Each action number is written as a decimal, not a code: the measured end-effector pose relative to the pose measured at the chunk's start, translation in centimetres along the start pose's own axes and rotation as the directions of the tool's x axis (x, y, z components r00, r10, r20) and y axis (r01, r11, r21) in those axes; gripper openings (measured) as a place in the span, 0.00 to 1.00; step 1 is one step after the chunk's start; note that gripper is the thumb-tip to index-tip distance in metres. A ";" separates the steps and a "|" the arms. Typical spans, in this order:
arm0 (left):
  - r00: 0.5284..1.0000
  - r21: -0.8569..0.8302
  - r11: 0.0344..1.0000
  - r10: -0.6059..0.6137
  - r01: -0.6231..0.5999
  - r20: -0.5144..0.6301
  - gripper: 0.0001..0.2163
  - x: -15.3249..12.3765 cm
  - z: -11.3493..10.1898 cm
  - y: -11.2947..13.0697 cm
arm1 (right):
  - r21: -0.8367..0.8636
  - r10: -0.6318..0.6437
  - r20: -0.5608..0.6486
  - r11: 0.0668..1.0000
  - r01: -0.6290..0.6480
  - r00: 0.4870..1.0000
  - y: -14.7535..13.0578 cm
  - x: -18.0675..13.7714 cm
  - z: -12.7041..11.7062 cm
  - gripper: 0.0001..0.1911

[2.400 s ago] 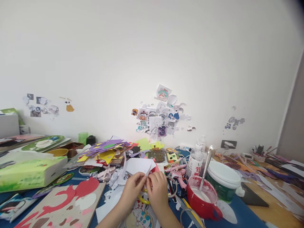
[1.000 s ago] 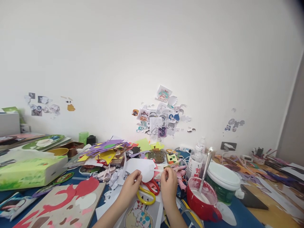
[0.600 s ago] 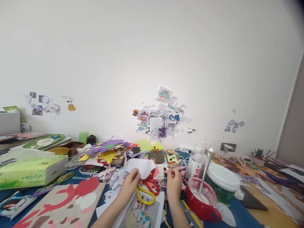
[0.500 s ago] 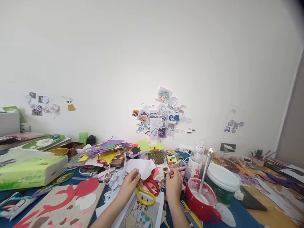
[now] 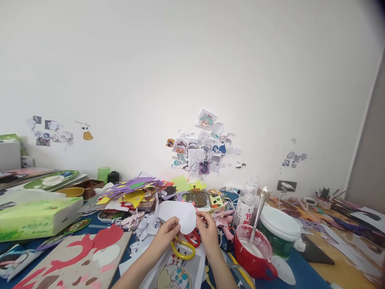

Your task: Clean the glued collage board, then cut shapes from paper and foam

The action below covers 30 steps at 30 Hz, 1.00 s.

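Observation:
A white paper cutout [image 5: 178, 212] with rounded edges is held up above the table. My left hand [image 5: 168, 233] pinches its lower left edge. At the right edge, the fingers of my right hand [image 5: 207, 226] are pressed together on the paper. Beneath the cutout are the yellow handle [image 5: 184, 257] and red handle [image 5: 193, 239] of scissors, their blades mostly hidden. Under them lies a printed sheet [image 5: 177, 269] with a coloured cartoon drawing, partly covered by my left forearm.
A red mug [image 5: 252, 267] holding a metal spoon stands right of my right hand, by a lidded tub [image 5: 281, 226] and a bottle [image 5: 245, 210]. A board with red cutouts [image 5: 99, 245] lies left. Paper scraps [image 5: 132, 192] are heaped behind.
My right hand has moved left and taken the right edge of the white paper cutout. The cutout has shifted slightly, and my left hand still pinches it.

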State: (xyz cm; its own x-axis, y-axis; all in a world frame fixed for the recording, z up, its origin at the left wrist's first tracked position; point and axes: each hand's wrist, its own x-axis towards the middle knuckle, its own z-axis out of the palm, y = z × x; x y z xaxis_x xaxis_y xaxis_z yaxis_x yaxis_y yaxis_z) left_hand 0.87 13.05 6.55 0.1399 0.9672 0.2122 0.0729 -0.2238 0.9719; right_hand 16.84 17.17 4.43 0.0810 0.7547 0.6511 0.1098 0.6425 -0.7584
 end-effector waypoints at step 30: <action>0.998 0.116 0.993 -0.043 0.038 0.045 0.19 0.4 0.4 -1.3 | 0.299 0.250 0.106 0.915 -0.271 0.962 0.1 -0.2 1.0 0.03</action>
State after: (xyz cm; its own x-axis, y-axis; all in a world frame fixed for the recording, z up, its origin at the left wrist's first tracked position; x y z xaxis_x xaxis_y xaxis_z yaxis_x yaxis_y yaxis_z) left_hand 1.25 13.65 5.31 0.1811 0.9695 0.1650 0.1922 -0.1994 0.9609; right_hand 15.84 17.21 4.16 0.0003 0.9012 0.4334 -0.2182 0.4230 -0.8795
